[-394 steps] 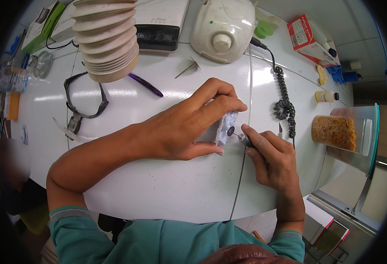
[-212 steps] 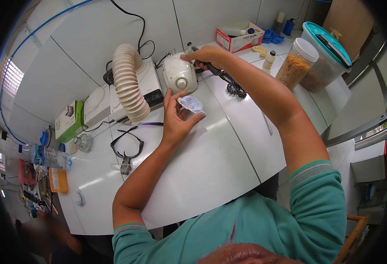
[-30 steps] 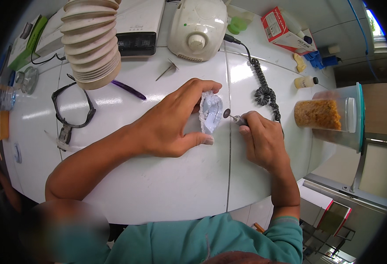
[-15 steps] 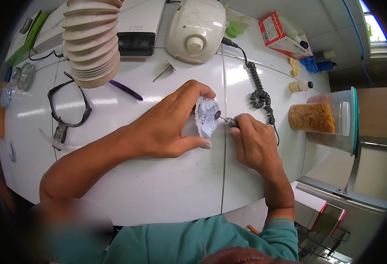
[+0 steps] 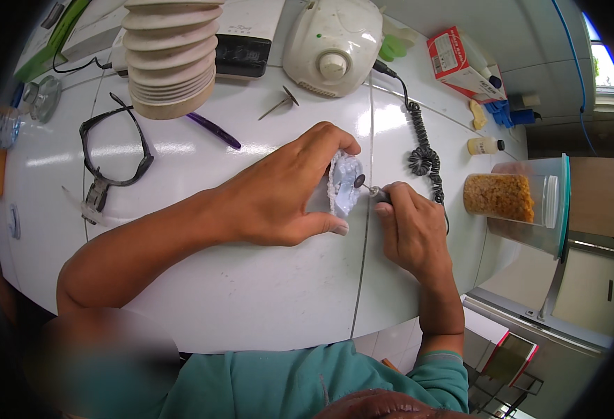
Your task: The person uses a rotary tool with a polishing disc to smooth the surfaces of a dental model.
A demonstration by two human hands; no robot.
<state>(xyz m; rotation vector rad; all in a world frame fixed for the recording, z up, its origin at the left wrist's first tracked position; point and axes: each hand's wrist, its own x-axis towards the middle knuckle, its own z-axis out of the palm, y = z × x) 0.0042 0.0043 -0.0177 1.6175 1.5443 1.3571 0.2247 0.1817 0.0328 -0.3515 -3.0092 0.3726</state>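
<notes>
A pale blue-white dental cast (image 5: 345,185) with a rough rim sits in my left hand (image 5: 279,192), gripped between the thumb below and the curled fingers above. Closed around a grey rotary handpiece (image 5: 380,194) is my right hand (image 5: 415,227). A thin shank runs from it to a small dark disc (image 5: 360,181), which lies against or just over the right part of the cast; contact cannot be told. Both hands are over the white tabletop (image 5: 265,293). A coiled black cord (image 5: 422,146) lies beyond my right hand.
A white control box (image 5: 333,66) with a knob and a ribbed hose (image 5: 172,63) stand at the back. Left lie dark-framed glasses (image 5: 144,167) and a purple pen (image 5: 214,130); a loose disc bit (image 5: 279,106) lies nearby. To the right are a small bottle (image 5: 481,145) and a granule-filled jar (image 5: 499,197).
The whole view has shifted slightly, so things on the table appear farther right and higher. Both hands keep their grips, with the disc still at the cast.
</notes>
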